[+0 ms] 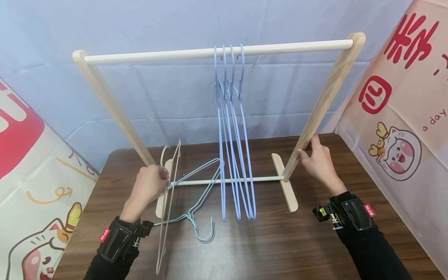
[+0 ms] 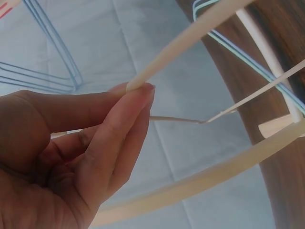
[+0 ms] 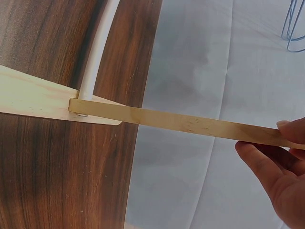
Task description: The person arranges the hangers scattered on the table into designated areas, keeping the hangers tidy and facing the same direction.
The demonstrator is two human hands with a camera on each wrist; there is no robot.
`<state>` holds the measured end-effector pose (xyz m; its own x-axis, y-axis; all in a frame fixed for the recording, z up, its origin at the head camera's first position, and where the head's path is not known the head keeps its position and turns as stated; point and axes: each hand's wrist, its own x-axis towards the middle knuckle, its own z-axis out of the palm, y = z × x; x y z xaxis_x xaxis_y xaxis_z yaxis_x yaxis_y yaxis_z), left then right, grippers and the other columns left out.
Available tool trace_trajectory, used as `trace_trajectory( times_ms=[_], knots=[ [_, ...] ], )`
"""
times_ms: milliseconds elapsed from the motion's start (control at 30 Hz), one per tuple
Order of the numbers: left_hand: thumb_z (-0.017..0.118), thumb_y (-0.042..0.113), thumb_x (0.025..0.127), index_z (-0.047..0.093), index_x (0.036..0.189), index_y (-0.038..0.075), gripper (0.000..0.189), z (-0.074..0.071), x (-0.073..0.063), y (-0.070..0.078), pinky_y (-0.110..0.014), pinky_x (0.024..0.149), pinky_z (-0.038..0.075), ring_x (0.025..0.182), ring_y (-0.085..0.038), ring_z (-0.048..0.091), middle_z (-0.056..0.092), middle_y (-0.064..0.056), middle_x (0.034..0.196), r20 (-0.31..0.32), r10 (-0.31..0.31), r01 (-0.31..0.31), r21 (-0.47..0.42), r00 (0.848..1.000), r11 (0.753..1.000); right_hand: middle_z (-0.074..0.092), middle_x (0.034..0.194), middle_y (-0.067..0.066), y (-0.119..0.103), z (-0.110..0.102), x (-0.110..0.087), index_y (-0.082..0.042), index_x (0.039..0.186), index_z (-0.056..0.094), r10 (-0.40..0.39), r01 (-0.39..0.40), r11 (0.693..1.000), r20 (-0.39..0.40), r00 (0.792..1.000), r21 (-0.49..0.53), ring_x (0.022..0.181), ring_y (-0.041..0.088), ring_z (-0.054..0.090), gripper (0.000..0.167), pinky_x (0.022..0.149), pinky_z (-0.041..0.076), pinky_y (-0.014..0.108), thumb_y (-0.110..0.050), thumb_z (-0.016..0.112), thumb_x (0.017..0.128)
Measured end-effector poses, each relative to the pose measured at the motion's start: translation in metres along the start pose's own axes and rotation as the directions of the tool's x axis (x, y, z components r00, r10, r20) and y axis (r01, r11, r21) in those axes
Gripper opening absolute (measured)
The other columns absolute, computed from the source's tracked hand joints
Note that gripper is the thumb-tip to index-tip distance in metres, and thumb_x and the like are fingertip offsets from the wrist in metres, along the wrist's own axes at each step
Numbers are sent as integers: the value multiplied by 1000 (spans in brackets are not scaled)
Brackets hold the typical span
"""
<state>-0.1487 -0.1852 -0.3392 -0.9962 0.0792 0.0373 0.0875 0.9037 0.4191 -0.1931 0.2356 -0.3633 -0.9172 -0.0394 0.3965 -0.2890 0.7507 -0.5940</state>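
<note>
My left hand (image 1: 148,186) pinches a cream-coloured clothes hanger (image 2: 188,43) between thumb and fingertips, beside the left upright of a clothes rack. The hanger is seen nearly edge-on in the head view, its long side reaching down toward the near side of the table. With thumb and fingers my right hand (image 1: 319,163) grips the right wooden upright (image 1: 325,93) in its lower part. Several periwinkle-blue hangers (image 1: 240,91) hang by their hooks from the white top rail (image 1: 147,56), near its middle.
Light blue hangers (image 1: 190,214) lie on the dark wooden table (image 1: 266,249), partly over the rack's white lower rail (image 1: 262,179), hooks toward me. The rack's feet (image 1: 288,194) stand on the table. A blue cloth backdrop is behind, with printed cloths at both sides.
</note>
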Motion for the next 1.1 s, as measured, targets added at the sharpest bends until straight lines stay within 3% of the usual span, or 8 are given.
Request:
trace_trajectory(
  times_ms=[200, 433, 600, 900, 1100],
  knots=[
    [65, 2, 74, 68, 79, -2, 8, -8, 1, 4, -43, 64, 48, 66, -27, 61, 66, -11, 74, -11, 12, -12, -6, 1000, 1000, 55, 90, 32, 0, 0, -1, 11, 118, 36, -1, 1, 1000, -2, 1000, -4, 77, 43, 57, 39, 56, 42, 43, 5, 55, 85],
    [66, 2, 75, 68, 81, -2, 8, -17, 1, 10, -39, 62, 47, 60, -20, 60, 66, -11, 74, -11, 16, -16, -31, 1000, 999, 55, 91, 33, 0, 0, 0, 11, 118, 36, -1, 1, 1000, 0, 1000, -2, 79, 44, 57, 39, 57, 43, 44, 5, 55, 85],
    [66, 2, 74, 68, 82, -2, 8, -21, 3, 15, -38, 61, 46, 65, -22, 61, 67, -12, 78, -19, 18, -19, -52, 1000, 998, 54, 92, 34, -1, -1, 0, 12, 119, 35, -5, 5, 1000, 1, 1000, 1, 80, 45, 57, 39, 58, 44, 46, 6, 54, 85],
    [62, 3, 75, 67, 75, 2, 4, -29, 7, 27, -31, 55, 41, 62, -19, 56, 66, -6, 74, -47, 50, -52, -53, 998, 997, 55, 91, 33, 0, -1, -1, 11, 118, 36, 0, 0, 1000, 3, 1000, -5, 79, 44, 57, 38, 57, 43, 45, 5, 54, 85],
    [64, 3, 75, 63, 67, 5, 8, -35, 12, 37, -33, 58, 42, 62, -21, 56, 64, -4, 67, -63, 101, -103, -26, 993, 994, 55, 90, 32, -1, -1, 0, 11, 118, 36, 2, -2, 1000, 4, 1000, -3, 79, 44, 57, 39, 57, 43, 45, 5, 54, 85]
  ],
)
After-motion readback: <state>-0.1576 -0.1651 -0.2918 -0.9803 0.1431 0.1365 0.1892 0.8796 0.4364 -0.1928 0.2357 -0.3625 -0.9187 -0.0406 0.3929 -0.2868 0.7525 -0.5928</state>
